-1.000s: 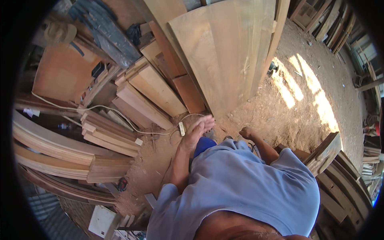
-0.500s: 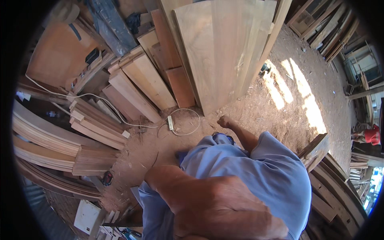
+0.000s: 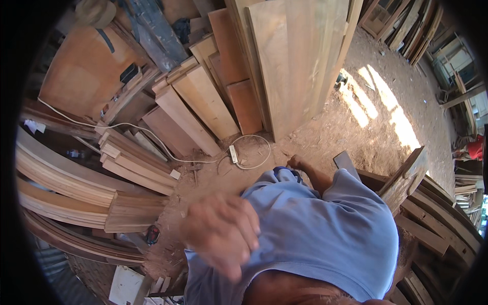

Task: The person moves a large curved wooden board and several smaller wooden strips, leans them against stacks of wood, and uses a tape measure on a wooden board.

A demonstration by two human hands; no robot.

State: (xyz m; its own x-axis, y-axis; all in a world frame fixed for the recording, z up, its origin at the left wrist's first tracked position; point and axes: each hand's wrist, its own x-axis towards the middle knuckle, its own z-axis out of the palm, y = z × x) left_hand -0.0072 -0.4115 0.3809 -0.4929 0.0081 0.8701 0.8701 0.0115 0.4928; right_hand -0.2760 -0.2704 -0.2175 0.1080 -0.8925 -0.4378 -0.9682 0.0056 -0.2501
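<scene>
My left hand (image 3: pixel 221 236) is raised in front of my blue shirt (image 3: pixel 315 223), palm turned from view. Its fingers are curled, slightly blurred, and nothing shows in them. Lower down, my right hand (image 3: pixel 299 163) hangs near my knees, small and partly behind the shirt; its fingers are too indistinct to read. A white power strip (image 3: pixel 233 154) with a looped white cord lies on the dusty ground ahead of it. Close to my right sleeve, a flat grey piece (image 3: pixel 347 163) sticks out.
Wide wooden panels (image 3: pixel 300 66) stand upright ahead, beside leaning boards (image 3: pixel 203 101). Curved stacked planks (image 3: pixel 66 188) fill the left, with a small red and black object (image 3: pixel 152 235) at their end. Timber (image 3: pixel 406 178) is piled at right. A person in red (image 3: pixel 475 148) is far right.
My left hand has moved down and left, away from close to the camera, and its fingers now show. The view has shifted slightly; the grey piece by my right sleeve has come into sight.
</scene>
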